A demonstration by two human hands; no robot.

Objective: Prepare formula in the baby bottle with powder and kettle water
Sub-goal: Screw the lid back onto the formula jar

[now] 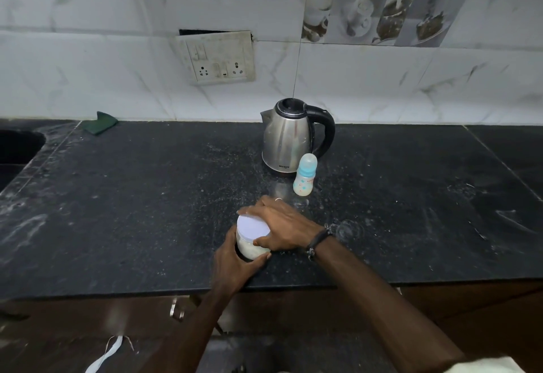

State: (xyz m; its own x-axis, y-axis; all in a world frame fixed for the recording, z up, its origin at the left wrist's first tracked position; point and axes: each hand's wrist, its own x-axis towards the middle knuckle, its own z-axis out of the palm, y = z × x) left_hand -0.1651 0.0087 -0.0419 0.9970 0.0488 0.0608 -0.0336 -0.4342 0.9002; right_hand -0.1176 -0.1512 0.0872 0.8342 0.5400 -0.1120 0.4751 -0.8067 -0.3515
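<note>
The black counter [117,196] spans the scene, with the steel kettle [286,140] standing far, by the wall. Just right of its base stands the capped baby bottle [305,175], small, light and easily tipped. Nearest sits the powder jar [249,247], clear, rigid and probably slick. The left hand [235,264] wraps its body from the near-left; the right hand [282,225] spans the white lid [252,227], fingers closed around its rim, seemingly to twist it off.

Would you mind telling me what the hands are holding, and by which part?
Both hold the powder jar: the left hand wraps its clear body, and the right hand has its grip on the white lid.
</note>
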